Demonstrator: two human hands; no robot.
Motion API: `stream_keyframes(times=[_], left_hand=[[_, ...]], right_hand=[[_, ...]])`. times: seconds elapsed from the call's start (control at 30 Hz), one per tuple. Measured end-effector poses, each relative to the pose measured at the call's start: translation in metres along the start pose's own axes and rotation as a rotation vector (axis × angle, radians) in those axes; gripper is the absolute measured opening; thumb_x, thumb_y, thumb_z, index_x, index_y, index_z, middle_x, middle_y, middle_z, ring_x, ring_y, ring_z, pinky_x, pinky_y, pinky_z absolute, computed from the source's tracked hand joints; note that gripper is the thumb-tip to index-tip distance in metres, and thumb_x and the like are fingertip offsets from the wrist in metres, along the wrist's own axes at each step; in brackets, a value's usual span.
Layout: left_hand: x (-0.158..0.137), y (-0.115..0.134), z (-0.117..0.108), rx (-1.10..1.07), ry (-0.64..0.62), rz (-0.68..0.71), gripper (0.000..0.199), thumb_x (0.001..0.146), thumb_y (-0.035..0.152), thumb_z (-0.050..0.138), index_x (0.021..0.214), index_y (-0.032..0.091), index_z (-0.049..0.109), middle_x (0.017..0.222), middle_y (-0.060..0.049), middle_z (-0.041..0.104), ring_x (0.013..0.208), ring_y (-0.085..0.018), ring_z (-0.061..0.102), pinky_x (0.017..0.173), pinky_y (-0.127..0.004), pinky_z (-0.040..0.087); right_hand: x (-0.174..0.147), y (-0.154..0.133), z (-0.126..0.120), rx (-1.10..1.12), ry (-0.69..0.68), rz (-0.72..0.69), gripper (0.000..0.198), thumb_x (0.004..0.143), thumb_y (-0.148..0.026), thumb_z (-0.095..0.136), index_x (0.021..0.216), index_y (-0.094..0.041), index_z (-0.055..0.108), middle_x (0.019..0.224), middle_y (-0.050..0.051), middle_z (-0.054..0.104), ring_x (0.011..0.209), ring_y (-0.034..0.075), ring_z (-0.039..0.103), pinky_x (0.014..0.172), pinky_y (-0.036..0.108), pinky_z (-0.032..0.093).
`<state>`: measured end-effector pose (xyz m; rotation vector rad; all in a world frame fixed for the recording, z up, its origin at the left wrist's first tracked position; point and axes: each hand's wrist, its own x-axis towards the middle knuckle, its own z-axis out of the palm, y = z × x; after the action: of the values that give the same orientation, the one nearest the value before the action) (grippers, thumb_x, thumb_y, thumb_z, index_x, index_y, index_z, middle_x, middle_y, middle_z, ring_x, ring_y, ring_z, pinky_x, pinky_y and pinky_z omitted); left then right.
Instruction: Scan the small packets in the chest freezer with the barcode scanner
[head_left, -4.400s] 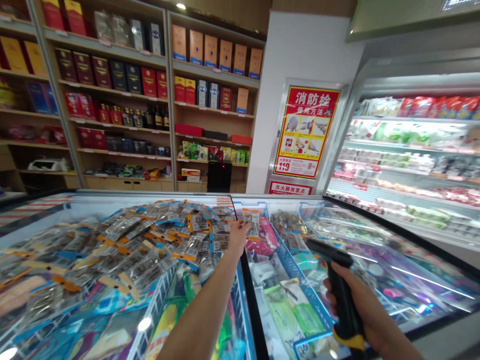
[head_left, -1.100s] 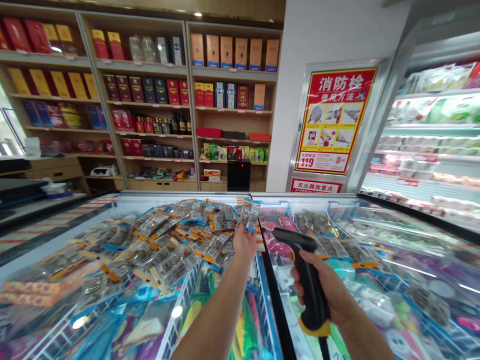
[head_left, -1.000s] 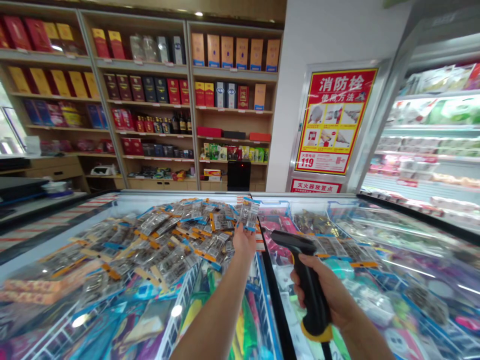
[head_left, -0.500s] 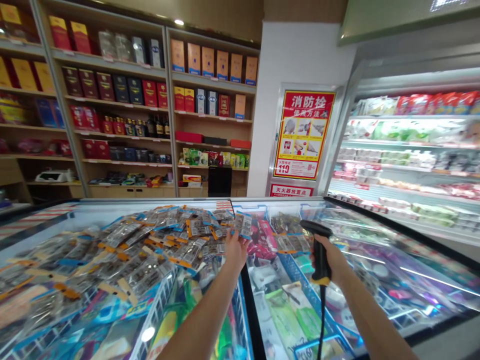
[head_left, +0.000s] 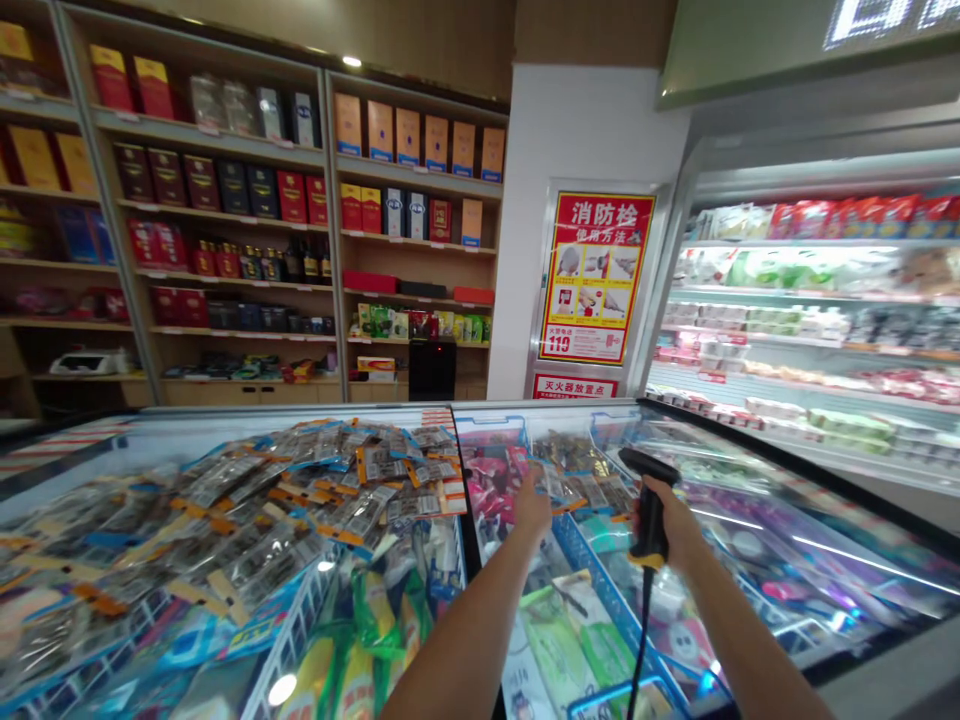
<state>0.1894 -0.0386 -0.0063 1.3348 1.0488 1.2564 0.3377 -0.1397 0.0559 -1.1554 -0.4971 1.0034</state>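
My right hand (head_left: 670, 520) grips a black and yellow barcode scanner (head_left: 651, 515) by its handle, with its cord hanging down. It is held upright over the freezer's right half. My left hand (head_left: 531, 505) reaches past the black divider to the small pile on the right. At its fingertips is a small clear packet (head_left: 551, 482), partly hidden and blurred, and the fingers look closed on it. Similar packets (head_left: 592, 490) lie just beyond and to the right. Left of the divider spreads a large heap of clear packets (head_left: 367, 510) with orange and blue edges.
Pink packages (head_left: 491, 480) lie beside my left hand. Blue baskets (head_left: 611, 590) and white baskets (head_left: 289, 635) hold other frozen goods. The black divider (head_left: 469, 540) splits the freezer, and glass (head_left: 810, 540) covers its right side. Shelves (head_left: 247, 210) and a lit cooler (head_left: 810, 320) stand behind.
My left hand has moved right with a packet, from the divider to the small pile beyond it. My right hand still holds the barcode scanner, shifted slightly right. The view has tilted up a little.
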Motion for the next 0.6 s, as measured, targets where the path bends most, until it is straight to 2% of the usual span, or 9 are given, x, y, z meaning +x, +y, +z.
stream_keyframes(times=[0.13, 0.23, 0.3, 0.4, 0.5, 0.6], left_hand=[[-0.008, 0.016, -0.003, 0.406, -0.003, 0.061, 0.063, 0.061, 0.011, 0.057, 0.122, 0.021, 0.042, 0.079, -0.007, 0.062, 0.081, -0.023, 0.057, 0.076, -0.035, 0.039], [-0.012, 0.028, -0.022, 0.619, 0.031, 0.126, 0.057, 0.061, 0.019, 0.061, 0.117, 0.02, 0.046, 0.094, -0.012, 0.059, 0.089, -0.026, 0.054, 0.077, -0.036, 0.038], [-0.014, 0.034, -0.046, 0.751, 0.071, 0.208, 0.045, 0.065, 0.021, 0.057, 0.11, 0.02, 0.05, 0.105, -0.013, 0.054, 0.095, -0.026, 0.051, 0.078, -0.035, 0.037], [-0.017, 0.04, -0.096, 0.985, 0.151, 0.303, 0.034, 0.07, 0.021, 0.05, 0.104, 0.02, 0.053, 0.107, -0.011, 0.053, 0.099, -0.025, 0.047, 0.082, -0.036, 0.035], [-0.026, 0.042, -0.146, 1.208, 0.245, 0.275, 0.029, 0.073, 0.021, 0.045, 0.1, 0.02, 0.054, 0.103, -0.011, 0.054, 0.1, -0.027, 0.045, 0.084, -0.04, 0.032], [-0.038, 0.038, -0.175, 1.322, 0.242, 0.256, 0.026, 0.074, 0.02, 0.043, 0.096, 0.019, 0.057, 0.099, -0.012, 0.055, 0.1, -0.028, 0.044, 0.085, -0.042, 0.03]], right_hand=[[-0.005, -0.008, -0.007, 0.021, 0.006, -0.01, 0.012, 0.07, -0.029, 0.054, 0.073, -0.018, 0.052, 0.043, -0.003, 0.053, 0.033, 0.012, 0.048, 0.03, 0.022, 0.039], [-0.009, -0.011, -0.006, 0.036, -0.004, -0.02, 0.012, 0.069, -0.029, 0.055, 0.074, -0.019, 0.053, 0.045, -0.003, 0.054, 0.034, 0.012, 0.049, 0.031, 0.022, 0.04], [-0.012, -0.01, -0.003, 0.046, -0.02, -0.02, 0.012, 0.07, -0.029, 0.055, 0.074, -0.019, 0.053, 0.045, -0.003, 0.054, 0.034, 0.012, 0.049, 0.031, 0.023, 0.04], [-0.019, -0.007, 0.004, 0.061, -0.057, -0.015, 0.011, 0.07, -0.029, 0.055, 0.073, -0.019, 0.053, 0.045, -0.002, 0.053, 0.034, 0.012, 0.049, 0.031, 0.022, 0.04], [-0.027, -0.002, 0.014, 0.06, -0.07, -0.008, 0.011, 0.071, -0.029, 0.054, 0.07, -0.018, 0.052, 0.044, -0.002, 0.054, 0.034, 0.011, 0.049, 0.03, 0.021, 0.04], [-0.037, 0.002, 0.027, 0.054, -0.092, 0.012, 0.012, 0.072, -0.029, 0.052, 0.067, -0.018, 0.051, 0.043, -0.002, 0.054, 0.033, 0.011, 0.048, 0.03, 0.021, 0.04]])
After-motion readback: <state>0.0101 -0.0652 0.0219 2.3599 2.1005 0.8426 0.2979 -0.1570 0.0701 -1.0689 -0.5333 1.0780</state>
